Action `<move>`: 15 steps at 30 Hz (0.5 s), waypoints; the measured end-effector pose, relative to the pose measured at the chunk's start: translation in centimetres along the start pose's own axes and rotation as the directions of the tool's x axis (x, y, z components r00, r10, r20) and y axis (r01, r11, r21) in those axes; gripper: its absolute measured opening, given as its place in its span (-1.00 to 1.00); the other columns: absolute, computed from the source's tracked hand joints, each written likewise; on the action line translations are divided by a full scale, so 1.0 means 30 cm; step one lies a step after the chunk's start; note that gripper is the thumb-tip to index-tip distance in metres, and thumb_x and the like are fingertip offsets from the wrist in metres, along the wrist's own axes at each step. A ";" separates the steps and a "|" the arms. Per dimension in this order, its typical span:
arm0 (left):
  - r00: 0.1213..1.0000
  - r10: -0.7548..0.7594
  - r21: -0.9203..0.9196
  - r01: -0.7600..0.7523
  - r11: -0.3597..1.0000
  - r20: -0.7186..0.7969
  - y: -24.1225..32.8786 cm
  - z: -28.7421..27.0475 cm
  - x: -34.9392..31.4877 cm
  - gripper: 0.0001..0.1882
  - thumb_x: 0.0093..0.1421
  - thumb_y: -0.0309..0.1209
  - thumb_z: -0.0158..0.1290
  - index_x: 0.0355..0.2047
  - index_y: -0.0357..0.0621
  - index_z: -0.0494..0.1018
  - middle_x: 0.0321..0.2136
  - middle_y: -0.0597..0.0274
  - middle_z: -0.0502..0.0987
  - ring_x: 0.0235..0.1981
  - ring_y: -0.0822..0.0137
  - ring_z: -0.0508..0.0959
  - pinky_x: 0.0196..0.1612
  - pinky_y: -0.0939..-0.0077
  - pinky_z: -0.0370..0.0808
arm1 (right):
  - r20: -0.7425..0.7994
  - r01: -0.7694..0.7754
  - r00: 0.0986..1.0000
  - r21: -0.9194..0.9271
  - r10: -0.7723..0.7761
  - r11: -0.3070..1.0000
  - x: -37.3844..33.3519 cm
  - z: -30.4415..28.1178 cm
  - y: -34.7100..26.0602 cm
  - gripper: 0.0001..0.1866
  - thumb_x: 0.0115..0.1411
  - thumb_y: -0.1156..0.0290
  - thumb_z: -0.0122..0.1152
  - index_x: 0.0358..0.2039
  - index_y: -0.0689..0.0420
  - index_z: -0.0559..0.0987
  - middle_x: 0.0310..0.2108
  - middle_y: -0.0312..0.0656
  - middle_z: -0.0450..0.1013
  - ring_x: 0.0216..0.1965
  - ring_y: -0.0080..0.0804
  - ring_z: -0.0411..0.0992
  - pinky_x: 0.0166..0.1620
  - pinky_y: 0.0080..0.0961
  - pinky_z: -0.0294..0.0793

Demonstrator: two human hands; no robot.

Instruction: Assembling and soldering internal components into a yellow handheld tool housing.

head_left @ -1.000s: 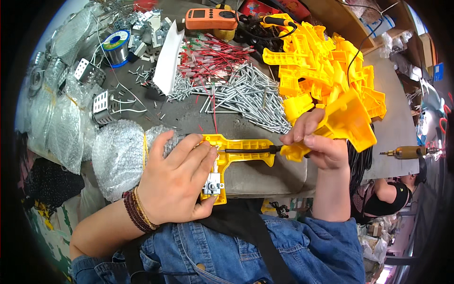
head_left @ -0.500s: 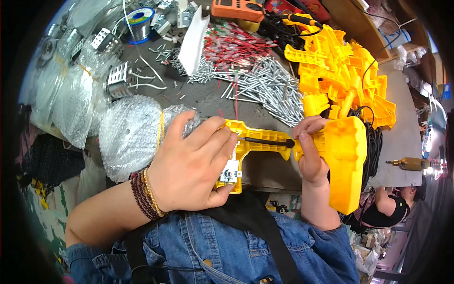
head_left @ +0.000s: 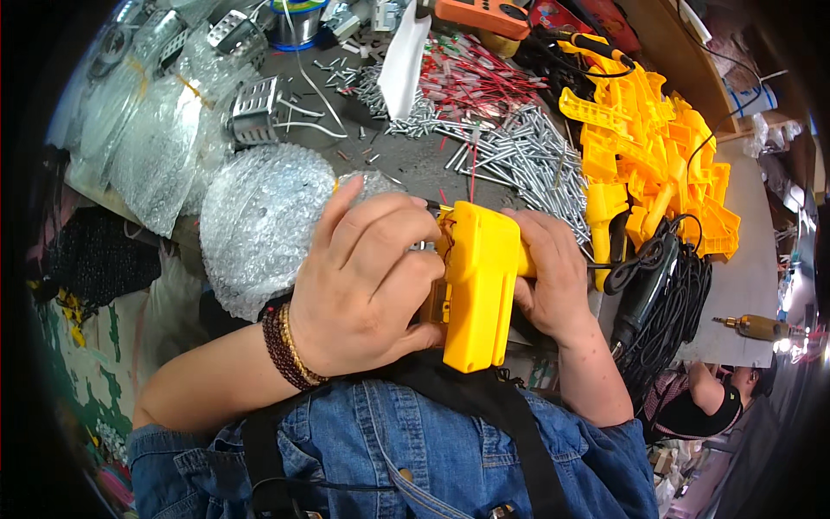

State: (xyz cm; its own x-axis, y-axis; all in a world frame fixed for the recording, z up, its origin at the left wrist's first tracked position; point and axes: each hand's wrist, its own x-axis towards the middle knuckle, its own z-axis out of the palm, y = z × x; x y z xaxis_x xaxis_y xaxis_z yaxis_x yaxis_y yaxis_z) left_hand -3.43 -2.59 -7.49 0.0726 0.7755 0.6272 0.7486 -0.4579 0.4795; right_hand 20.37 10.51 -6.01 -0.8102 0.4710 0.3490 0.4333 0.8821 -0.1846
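My left hand, with a beaded bracelet at the wrist, is curled around a yellow plastic housing half that is mostly hidden behind its fingers. In my right hand is a matching yellow housing shell, gripped by its handle part. The shell stands tilted close against the left hand's fingertips, over the open half. Thin dark wires show in the gap between the two pieces. Whether the halves touch along their edges I cannot tell.
Ahead lie long silver screws and red-wired small parts. Yellow housings are heaped at the right, near a black corded tool. Bubble wrap lies left, below a metal part. Another person is at far right.
My right hand has brought the yellow shell leftward and turned it over the half in my left hand. The half's inside, with its black lead and metal piece, is now largely covered.
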 end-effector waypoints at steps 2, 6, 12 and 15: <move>1.000 -0.012 -0.005 0.012 1.000 -0.007 0.000 0.006 -0.001 -0.41 -0.36 -0.27 0.41 -0.24 -0.05 0.46 -0.01 0.18 0.43 0.11 0.06 0.45 0.34 -0.18 0.15 | 0.016 -0.016 1.000 -0.022 0.016 1.000 0.014 -0.006 -0.012 -0.24 0.09 -0.18 0.27 0.16 0.09 0.48 -0.04 -0.13 0.51 -0.09 -0.04 0.48 0.02 -0.19 0.46; 1.000 0.021 0.012 -0.021 1.000 -0.015 0.000 0.011 -0.007 -0.49 -0.35 -0.31 0.37 -0.29 -0.04 0.51 -0.05 0.23 0.50 0.03 0.08 0.51 0.34 -0.19 0.17 | 0.077 -0.026 0.997 -0.002 0.026 1.000 0.011 -0.009 0.003 -0.32 0.14 -0.12 0.26 0.09 0.13 0.50 -0.07 -0.10 0.52 -0.10 0.00 0.47 0.00 -0.16 0.44; 0.991 0.109 0.026 -0.107 0.994 -0.076 0.005 0.037 -0.034 -0.63 -0.27 -0.32 0.31 -0.36 -0.04 0.57 -0.14 0.33 0.58 -0.07 0.21 0.54 0.36 -0.30 0.08 | 0.046 -0.179 0.984 0.192 0.173 0.965 -0.025 0.007 0.025 -0.32 0.20 -0.19 0.20 0.01 0.20 0.50 -0.15 -0.06 0.54 -0.13 0.00 0.50 -0.07 -0.20 0.48; 0.996 0.073 -0.004 -0.074 0.997 -0.050 0.008 0.036 -0.032 -0.63 -0.25 -0.31 0.31 -0.35 -0.05 0.58 -0.15 0.33 0.60 -0.05 0.22 0.54 0.37 -0.33 0.04 | 0.036 -0.138 0.990 0.208 0.134 0.968 -0.019 0.005 0.034 -0.31 0.21 -0.21 0.20 0.02 0.21 0.50 -0.15 -0.06 0.55 -0.14 0.00 0.51 -0.07 -0.22 0.48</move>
State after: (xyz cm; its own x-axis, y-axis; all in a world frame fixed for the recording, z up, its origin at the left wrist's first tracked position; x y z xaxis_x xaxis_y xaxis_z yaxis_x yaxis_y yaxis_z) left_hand -2.61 -2.96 -8.65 0.0939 0.7169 0.6908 0.7384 -0.5156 0.4347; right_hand 21.23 11.13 -6.54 -0.7584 0.5846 0.2881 0.4494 0.7892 -0.4185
